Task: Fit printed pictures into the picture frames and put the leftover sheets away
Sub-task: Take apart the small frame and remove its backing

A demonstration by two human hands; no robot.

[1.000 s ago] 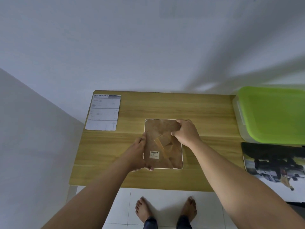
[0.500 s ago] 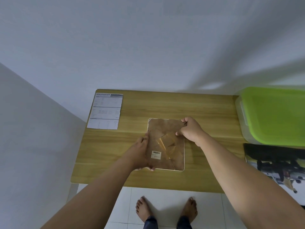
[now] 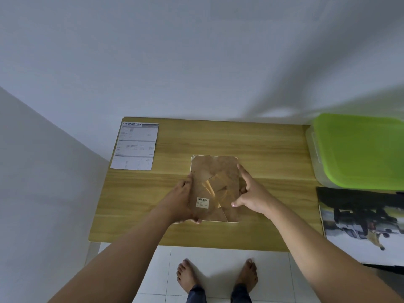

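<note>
A picture frame [image 3: 215,171] lies face down in the middle of the wooden table [image 3: 262,147], its brown backing board with a barcode sticker and a fold-out stand facing up. My left hand [image 3: 182,199] grips the frame's left edge near the lower corner. My right hand [image 3: 253,194] hovers at the frame's right edge with fingers spread, thumb over the backing. A printed picture [image 3: 363,224] of dark machinery lies at the table's right end.
A printed specification sheet [image 3: 135,146] lies at the table's back left corner. A clear storage box with a green lid [image 3: 358,149] stands at the back right. White walls close in behind and on the left. My bare feet are on the tiled floor below.
My right hand has left the frame's top right corner, moved down its right edge and spread its fingers. My left hand has stayed on the left edge.
</note>
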